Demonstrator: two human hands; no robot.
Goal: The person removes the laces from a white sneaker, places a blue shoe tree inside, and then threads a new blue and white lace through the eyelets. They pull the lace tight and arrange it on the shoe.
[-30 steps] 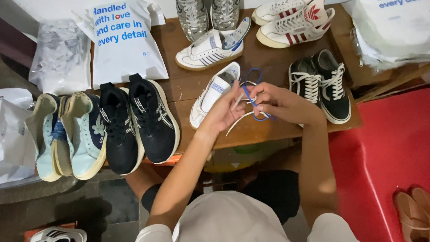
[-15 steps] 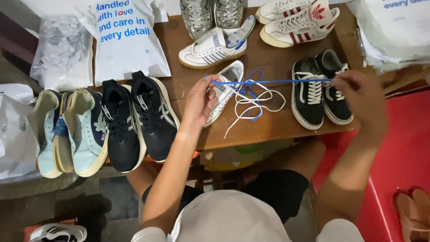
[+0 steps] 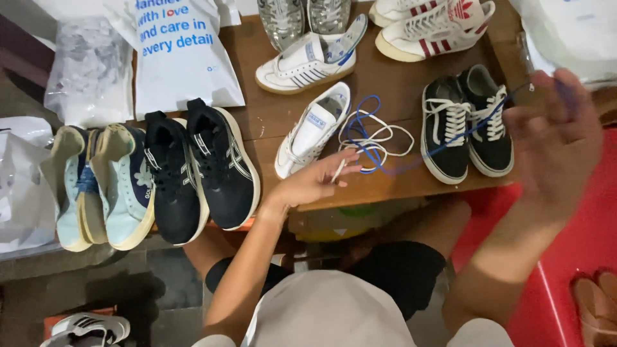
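A white sneaker (image 3: 312,128) lies on the wooden table (image 3: 270,115), with a loose white lace (image 3: 392,136) and a blue lace (image 3: 363,122) coiled beside it. My left hand (image 3: 315,183) rests at the table's front edge and pinches one end of the white lace. My right hand (image 3: 556,128), blurred by motion, is raised at the right over the table's edge. It holds the blue lace, which stretches taut from the coil across the pair of black sneakers (image 3: 466,125).
Behind stand a white sneaker with blue stripes (image 3: 308,58), a white and red pair (image 3: 437,26) and a grey pair (image 3: 302,16). Left are dark running shoes (image 3: 199,167), pale blue shoes (image 3: 96,186) and a white printed bag (image 3: 180,51). Red floor (image 3: 578,244) lies right.
My right hand has pulled the blue lace further right and up. My left hand has dropped from the white sneaker toward the table's front edge, with the white lace end in it.
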